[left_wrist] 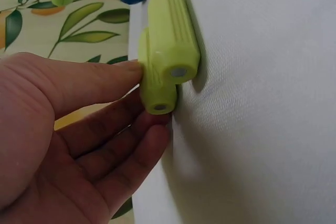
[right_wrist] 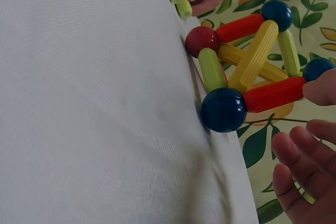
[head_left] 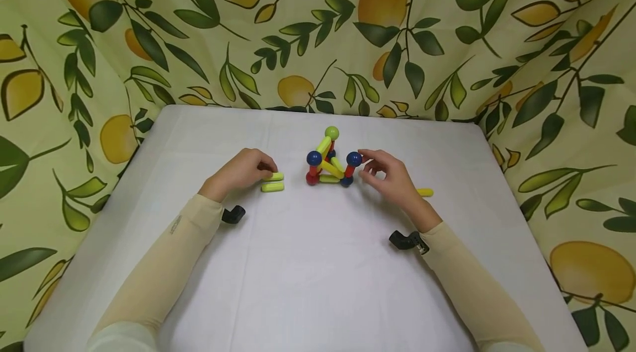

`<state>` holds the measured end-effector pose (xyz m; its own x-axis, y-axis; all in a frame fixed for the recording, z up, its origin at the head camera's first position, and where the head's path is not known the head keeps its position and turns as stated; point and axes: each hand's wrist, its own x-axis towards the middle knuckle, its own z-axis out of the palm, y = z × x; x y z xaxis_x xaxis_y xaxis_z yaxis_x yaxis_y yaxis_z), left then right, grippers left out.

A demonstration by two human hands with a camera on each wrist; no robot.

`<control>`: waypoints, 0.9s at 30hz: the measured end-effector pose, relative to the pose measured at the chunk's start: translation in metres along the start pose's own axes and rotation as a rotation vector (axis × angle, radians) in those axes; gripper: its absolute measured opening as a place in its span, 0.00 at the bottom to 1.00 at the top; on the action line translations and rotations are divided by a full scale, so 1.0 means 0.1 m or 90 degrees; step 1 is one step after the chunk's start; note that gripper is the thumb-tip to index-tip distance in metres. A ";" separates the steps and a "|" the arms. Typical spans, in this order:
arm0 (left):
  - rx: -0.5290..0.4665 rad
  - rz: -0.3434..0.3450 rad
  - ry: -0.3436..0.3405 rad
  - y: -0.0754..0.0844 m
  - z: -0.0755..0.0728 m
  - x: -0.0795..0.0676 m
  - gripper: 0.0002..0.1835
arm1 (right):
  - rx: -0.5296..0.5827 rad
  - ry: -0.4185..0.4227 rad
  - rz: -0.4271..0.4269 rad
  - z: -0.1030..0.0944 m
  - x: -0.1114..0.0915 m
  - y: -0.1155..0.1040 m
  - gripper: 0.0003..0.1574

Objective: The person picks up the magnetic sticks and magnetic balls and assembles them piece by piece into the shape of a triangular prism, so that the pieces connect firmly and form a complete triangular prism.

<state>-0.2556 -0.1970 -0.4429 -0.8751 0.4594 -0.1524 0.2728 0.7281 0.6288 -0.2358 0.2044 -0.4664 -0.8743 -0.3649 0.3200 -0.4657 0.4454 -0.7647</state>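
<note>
Two lime-green magnetic rods lie side by side on the cloth. My left hand [head_left: 240, 172] pinches the farther rod [left_wrist: 158, 94] between thumb and fingers; the nearer rod [head_left: 272, 187] lies beside it. To their right stands a structure of magnetic rods and balls, with red rods [right_wrist: 275, 95], yellow rods [head_left: 332, 169], a red ball [head_left: 312, 179], blue balls and a lime-green ball [head_left: 332, 132] on top. My right hand [head_left: 392, 175] is at the structure's right side, fingers relaxed and apart. Its fingertips reach the upper right blue ball [head_left: 354, 159]; whether they touch it is unclear.
A loose yellow rod [head_left: 425, 192] lies on the white-covered table [head_left: 308, 275], right of my right hand and partly hidden by it. A leaf-and-fruit patterned curtain [head_left: 318, 26] hangs behind the table. Black camera mounts [head_left: 404, 240] stick out at both wrists.
</note>
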 end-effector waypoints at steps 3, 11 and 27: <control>0.004 -0.003 0.002 0.01 -0.03 0.02 0.09 | 0.007 -0.001 -0.003 -0.01 0.02 0.01 0.29; 0.023 -0.007 -0.012 0.04 -0.04 0.07 0.09 | 0.018 -0.019 0.006 0.02 0.05 0.02 0.19; -0.022 0.068 0.019 0.38 -0.35 0.07 0.12 | -0.020 -0.048 0.063 0.09 0.01 -0.05 0.16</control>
<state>-0.2658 -0.1836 -0.3934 -0.8535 0.5176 -0.0604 0.3516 0.6575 0.6663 -0.2331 0.1948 -0.4677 -0.9041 -0.3776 0.2002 -0.3828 0.5070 -0.7722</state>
